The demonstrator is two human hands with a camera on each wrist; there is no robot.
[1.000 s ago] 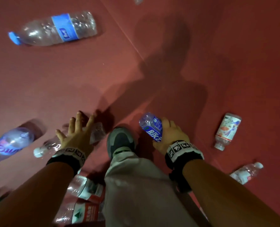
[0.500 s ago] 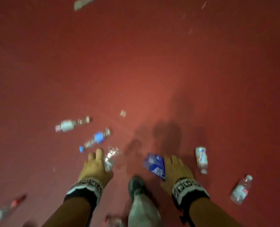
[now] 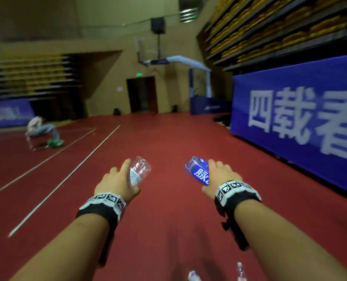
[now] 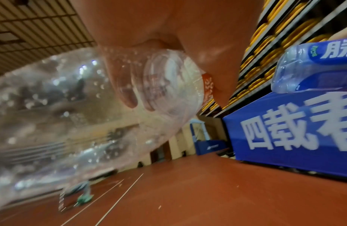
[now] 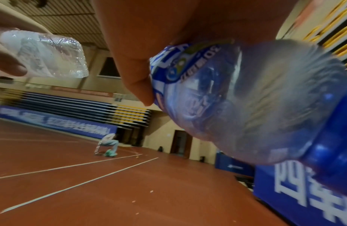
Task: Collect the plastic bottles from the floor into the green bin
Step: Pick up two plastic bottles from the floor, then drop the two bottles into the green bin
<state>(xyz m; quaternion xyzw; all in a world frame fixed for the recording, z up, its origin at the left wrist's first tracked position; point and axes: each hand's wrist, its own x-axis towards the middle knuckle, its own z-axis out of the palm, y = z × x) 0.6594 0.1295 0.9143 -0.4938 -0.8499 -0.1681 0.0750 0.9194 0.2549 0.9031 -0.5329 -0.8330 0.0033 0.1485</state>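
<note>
Red court floor (image 3: pixel 168 138) stretches ahead — my left hand (image 3: pixel 115 183) grips a clear bottle (image 3: pixel 139 171), my right hand (image 3: pixel 221 177) a blue-labelled bottle (image 3: pixel 198 171). No green bin in view — both still need dropping, and two more bottles (image 3: pixel 239 270) lie at the floor's near edge.

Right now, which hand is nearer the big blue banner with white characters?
Right. The right hand, gripping the blue-labelled bottle, is on the blue banner side; the left hand, holding the clear bottle, is farther left.
</note>
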